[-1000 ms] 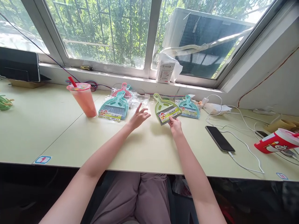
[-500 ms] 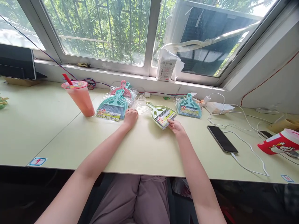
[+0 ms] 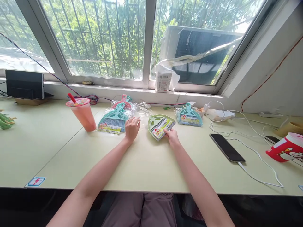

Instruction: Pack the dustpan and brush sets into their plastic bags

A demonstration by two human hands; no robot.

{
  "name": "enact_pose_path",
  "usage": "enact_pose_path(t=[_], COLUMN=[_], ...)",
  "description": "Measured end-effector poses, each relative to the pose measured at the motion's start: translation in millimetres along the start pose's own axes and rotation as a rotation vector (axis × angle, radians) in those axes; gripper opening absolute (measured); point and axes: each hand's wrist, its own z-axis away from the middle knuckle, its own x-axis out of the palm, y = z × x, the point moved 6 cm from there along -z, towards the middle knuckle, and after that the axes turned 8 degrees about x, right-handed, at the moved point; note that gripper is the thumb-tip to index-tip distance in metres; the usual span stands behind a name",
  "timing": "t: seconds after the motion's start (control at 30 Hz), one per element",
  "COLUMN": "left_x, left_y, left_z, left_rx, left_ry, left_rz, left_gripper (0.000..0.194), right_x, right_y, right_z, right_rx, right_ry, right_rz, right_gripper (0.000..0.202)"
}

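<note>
My right hand (image 3: 172, 137) pinches the lower right edge of a green dustpan and brush set (image 3: 161, 126) with a printed label, tilted above the table. At the handle end of the set is a clear plastic bag (image 3: 145, 108), which now covers the handle. My left hand (image 3: 132, 127) is closed with curled fingers at the near left side of this bag, gripping its film. Just left of that hand lies a wrapped teal dustpan set (image 3: 115, 118), with a wrapped pink one (image 3: 123, 102) behind it. Another teal set (image 3: 189, 116) lies to the right.
A tall pink drink cup (image 3: 84, 116) stands at left, and a tablet (image 3: 25, 84) behind it. On the right are a phone (image 3: 227, 147) with a white cable, a red cup (image 3: 286, 148) and a paper tray (image 3: 219, 115). A wrapped box (image 3: 163, 82) stands on the windowsill.
The clear bag has risen and moved over the green set's handle. My left hand has lifted and turned slightly. The camera view has tilted up.
</note>
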Motion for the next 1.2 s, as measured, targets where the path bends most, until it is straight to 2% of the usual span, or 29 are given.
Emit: enact_pose_path(t=[0.07, 0.17, 0.3, 0.4, 0.47, 0.5, 0.57, 0.6, 0.67, 0.77, 0.87, 0.93, 1.07, 1.13, 1.2], left_x=[-3.2, 1.5, 8.7, 10.0, 2.2, -3.8, -12.5, -11.0, 4.4, 30.4, 44.2, 51.5, 65.5, 72.1, 74.7], left_y=[1.9, 1.9, 14.4, 38.6, 46.5, 44.3, 29.6, 20.3, 6.1, -0.7, -4.9, -2.7, 18.2, 31.7, 44.5], left_z=[-0.2, -0.4, 2.2, 5.7, 6.1, 5.8, 6.6, 6.8, 3.6, 0.2, 7.7, 15.5, 22.7, 25.1, 26.9], left_rx=[0.04, 0.052, 0.075, 0.202, 0.221, 0.166, -0.058, -0.181, -0.351, -0.475, -0.682, -0.817, -0.876, -0.878, -0.858], left_ry=[0.077, 0.076, 0.01, -0.08, 0.02, 0.126, 0.332, 0.363, 0.26, 0.026, -0.02, -0.013, -0.004, -0.05, -0.144], left_rz=[0.101, 0.313, 0.505, 0.558, 0.493, 0.439, 0.383, 0.422, 0.635, 1.003, 1.209, 1.305, 1.507, 1.567, 1.601], left_gripper=[0.024, 0.029, 0.033, 0.034, 0.046, 0.059, 0.083, 0.087, 0.08, 0.066, 0.068, 0.079, 0.117, 0.117, 0.101], right_x=[15.7, 31.7, 33.7, 32.1, 31.8, 32.0, 33.8, 35.4, 39.1, 44.1, 45.8, 43.0, 30.1, 24.6, 22.1], right_y=[6.3, 12.1, 17.4, 17.2, 15.2, 14.2, 12.4, 11.9, 12.2, 16.4, 22.5, 24.7, 24.1, 22.2, 18.8], right_z=[3.4, 9.9, 11.5, 9.5, 8.5, 8.4, 9.2, 10.1, 13.0, 17.9, 20.6, 20.2, 15.6, 13.6, 13.2], right_rx=[-0.015, -0.058, -0.087, -0.128, -0.153, -0.159, -0.164, -0.167, -0.173, -0.176, -0.158, -0.154, -0.161, -0.159, -0.162], right_ry=[-0.117, -0.232, -0.184, -0.14, -0.126, -0.124, -0.14, -0.157, -0.187, -0.199, -0.169, -0.123, 0.005, 0.053, 0.067], right_rz=[-0.003, -0.004, -0.041, -0.086, -0.119, -0.133, -0.147, -0.144, -0.119, -0.067, -0.04, -0.055, -0.115, -0.122, -0.114], right_gripper=[0.024, 0.032, 0.036, 0.039, 0.042, 0.043, 0.045, 0.045, 0.045, 0.043, 0.039, 0.039, 0.036, 0.033, 0.031])
